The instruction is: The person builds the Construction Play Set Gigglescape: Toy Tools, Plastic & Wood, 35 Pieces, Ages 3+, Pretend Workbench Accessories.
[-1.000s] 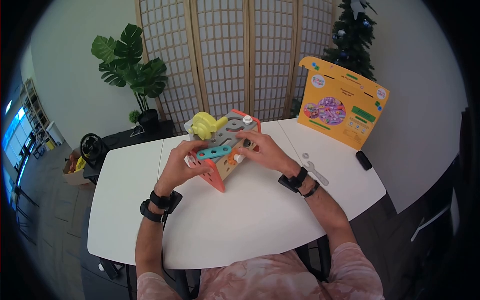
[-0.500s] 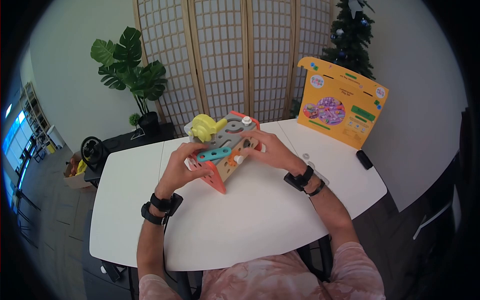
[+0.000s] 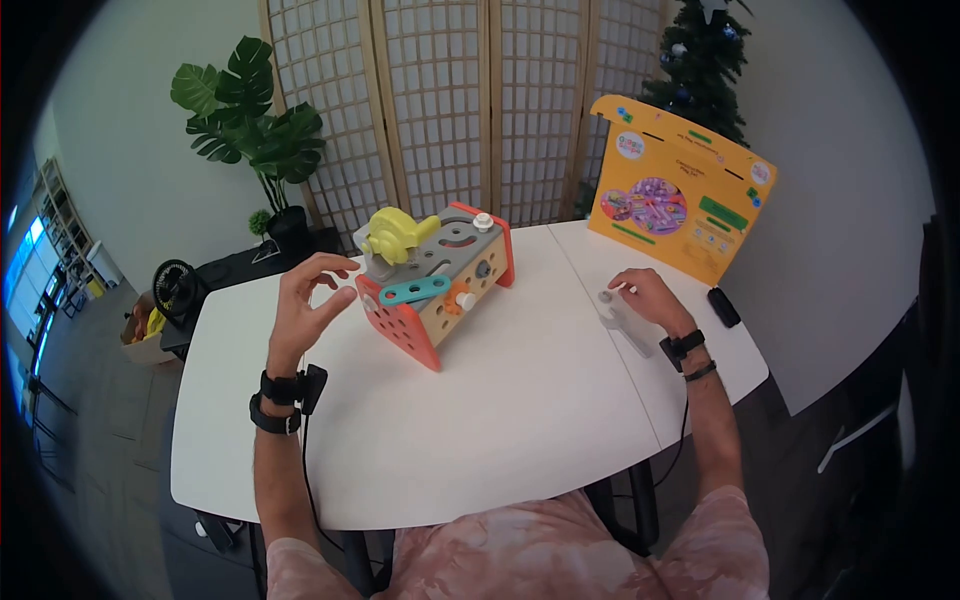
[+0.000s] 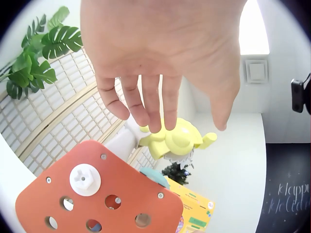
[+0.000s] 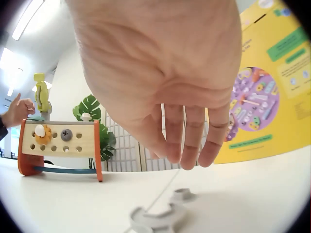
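A toy workbench (image 3: 465,262) with red ends, a grey top and a wooden side stands on the table. On its top sits a yellow toy circular saw (image 3: 395,237), and a teal strip with holes (image 3: 415,291) lies along the near edge. An orange gear (image 5: 43,136) and a grey screw (image 5: 66,135) are on the wooden side. My left hand (image 3: 305,305), fingers spread and holding nothing, is just left of the red end panel (image 4: 131,201). My right hand (image 3: 652,302) hovers with loosely bent fingers over a small grey nut (image 5: 182,195) and a grey toy wrench (image 3: 630,335).
A yellow box (image 3: 690,190) stands upright at the back right, with a black case (image 3: 723,307) beside it. The white table (image 3: 450,450) has a seam left of the wrench. Behind are a folding screen (image 3: 430,110) and a potted plant (image 3: 250,125).
Both hands have come off the toy workbench. The right hand has swung right to the nut and wrench; the left has drawn back slightly to the left.
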Demonstrator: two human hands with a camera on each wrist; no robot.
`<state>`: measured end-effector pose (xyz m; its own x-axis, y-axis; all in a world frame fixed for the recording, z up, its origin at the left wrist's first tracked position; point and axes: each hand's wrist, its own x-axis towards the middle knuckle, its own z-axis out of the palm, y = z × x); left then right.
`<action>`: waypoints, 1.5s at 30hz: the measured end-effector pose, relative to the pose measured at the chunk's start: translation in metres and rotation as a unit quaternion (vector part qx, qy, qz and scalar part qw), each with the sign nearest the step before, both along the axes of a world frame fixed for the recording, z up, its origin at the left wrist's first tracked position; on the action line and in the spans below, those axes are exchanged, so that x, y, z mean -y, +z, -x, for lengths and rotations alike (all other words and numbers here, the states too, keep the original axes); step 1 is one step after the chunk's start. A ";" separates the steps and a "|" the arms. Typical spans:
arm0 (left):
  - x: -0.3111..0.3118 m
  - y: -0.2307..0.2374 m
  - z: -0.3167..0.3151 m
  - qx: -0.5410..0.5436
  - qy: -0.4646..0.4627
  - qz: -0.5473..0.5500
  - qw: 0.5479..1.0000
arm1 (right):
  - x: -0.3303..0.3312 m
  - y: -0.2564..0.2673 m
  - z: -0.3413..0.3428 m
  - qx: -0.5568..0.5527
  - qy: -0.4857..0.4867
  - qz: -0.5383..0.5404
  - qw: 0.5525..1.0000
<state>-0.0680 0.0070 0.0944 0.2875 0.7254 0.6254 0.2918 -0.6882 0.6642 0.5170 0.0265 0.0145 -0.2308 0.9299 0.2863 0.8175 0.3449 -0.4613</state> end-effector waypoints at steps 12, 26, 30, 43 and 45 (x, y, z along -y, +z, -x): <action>-0.033 -0.056 0.061 -0.053 0.143 0.226 0.962 | 0.004 -0.027 0.096 0.111 0.127 0.005 0.986; -0.048 -0.107 0.065 -0.245 0.123 0.347 0.897 | 0.017 -0.027 0.222 0.105 0.311 0.012 0.945; -0.052 -0.113 0.066 -0.266 0.124 0.327 0.898 | 0.016 -0.015 0.227 0.154 0.307 0.069 0.937; -0.056 -0.124 0.074 -0.269 0.112 0.310 0.905 | 0.002 0.003 0.162 0.096 0.283 0.011 0.954; -0.054 -0.124 0.073 -0.267 0.113 0.303 0.908 | 0.003 0.013 0.129 0.078 0.207 0.049 0.974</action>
